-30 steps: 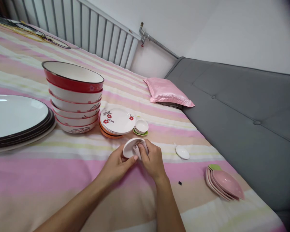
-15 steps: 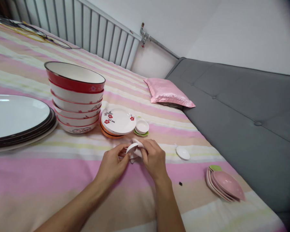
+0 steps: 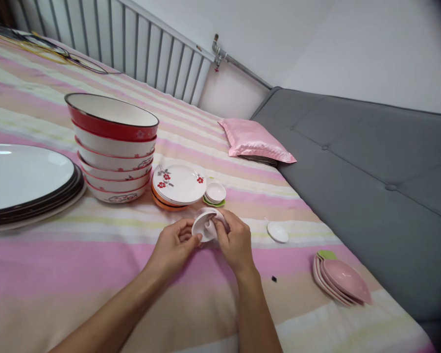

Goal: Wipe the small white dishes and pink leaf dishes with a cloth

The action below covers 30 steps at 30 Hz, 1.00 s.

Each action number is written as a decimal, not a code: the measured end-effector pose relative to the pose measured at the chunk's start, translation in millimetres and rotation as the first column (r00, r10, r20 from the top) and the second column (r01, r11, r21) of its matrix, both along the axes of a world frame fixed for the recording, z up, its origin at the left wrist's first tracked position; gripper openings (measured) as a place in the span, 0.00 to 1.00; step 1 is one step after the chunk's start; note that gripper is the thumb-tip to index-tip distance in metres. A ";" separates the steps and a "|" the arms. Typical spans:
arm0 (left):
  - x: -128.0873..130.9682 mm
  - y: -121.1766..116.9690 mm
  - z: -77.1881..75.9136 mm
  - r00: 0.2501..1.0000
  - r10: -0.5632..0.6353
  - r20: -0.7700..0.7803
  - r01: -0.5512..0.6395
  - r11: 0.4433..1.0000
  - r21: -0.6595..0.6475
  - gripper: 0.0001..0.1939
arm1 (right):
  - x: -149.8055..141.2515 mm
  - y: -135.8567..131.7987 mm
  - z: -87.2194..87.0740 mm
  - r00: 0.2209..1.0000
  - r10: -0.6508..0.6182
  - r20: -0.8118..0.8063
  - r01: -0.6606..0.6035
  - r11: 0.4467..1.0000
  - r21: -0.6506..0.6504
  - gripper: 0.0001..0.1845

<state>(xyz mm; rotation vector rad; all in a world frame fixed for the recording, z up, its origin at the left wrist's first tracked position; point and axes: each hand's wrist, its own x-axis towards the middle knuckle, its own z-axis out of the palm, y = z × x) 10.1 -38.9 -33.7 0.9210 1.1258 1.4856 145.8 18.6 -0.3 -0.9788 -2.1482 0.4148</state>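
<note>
Bed (image 3: pixel 59 284) carries everything. Stacked as of now: platter stack (image 3: pixel 25 176) far left, bowl stack (image 3: pixel 115 159) to its right with 1 red-sided bowl on top, then floral plate stack (image 3: pixel 180 184) at centre. Pink dishes (image 3: pixel 343 282) are nested at right, near side. Sorting by kind looks largely in place, my read.

2 hands mid-job, near centre. Left hand (image 3: pixel 174 245): fingers grasp the small white dish (image 3: pixel 198 227) by its rim, tilted, held just above the sheet on the near side of the floral plates. Right hand (image 3: pixel 235 238): fingers pinch a pale cloth (image 3: pixel 209 228) bunched inside the dish. Judging by that contact, this dish is partway through wiping and not yet set down.

Small white bowls (image 3: pixel 216 192) are stacked on a green dish (image 3: pixel 209 202), just right of the floral plates. Flat white piece (image 3: pixel 278 232) lies alone further right, outside any stack. Black chip (image 3: pixel 274 279) sits nearer; can't ID it.

Can't tell which stacked pieces are wiped. Platters are cut off at the left edge. Right fingertips and most of the cloth are hidden in the grip; dish underside not visible. Exact count of small bowls unclear.
</note>
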 end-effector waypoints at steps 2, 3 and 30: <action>0.7 -0.2 2.3 0.998 0.002 0.066 -0.002 1.000 -0.003 0.16 | -0.2 -0.7 1.0 1.000 -0.029 0.008 0.030 0.999 -0.037 0.13; 1.0 -0.7 3.7 0.995 0.004 0.096 -0.003 1.000 -0.006 0.17 | -0.3 -1.1 1.5 0.999 -0.048 0.021 0.049 0.997 -0.053 0.12; -4.0 -1.1 4.7 0.988 0.023 -0.151 -0.023 1.000 0.000 0.20 | -0.5 2.2 -1.0 0.972 -0.114 0.206 0.118 0.993 -0.010 0.11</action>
